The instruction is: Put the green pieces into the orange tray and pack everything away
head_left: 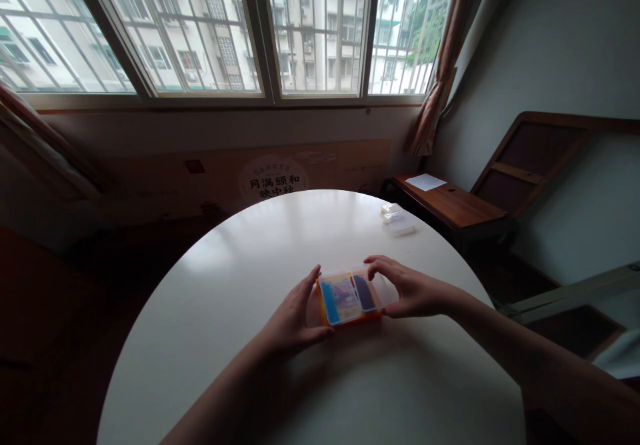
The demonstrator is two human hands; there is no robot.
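Over the white table I see an orange plastic box (326, 317) with flat, card-like contents (343, 298), coloured blue and purple on one side and dark on the other. My left hand (296, 315) grips the box's left side, thumb at the near edge and fingers at the far edge. A clear plastic lid (386, 291) lies over the box and sticks out past its right side. My right hand (407, 289) is closed around that lid, thumb near and fingers far. Whether the right fingers also touch the box, I cannot tell.
The round white table (225, 338) spreads around both hands. Toward its far right edge sit a small clear case (400, 223) and a pale wrapped item (390, 209). Beyond are a wooden bench (450, 205) with a paper sheet (426, 182) and a barred window (320, 31).
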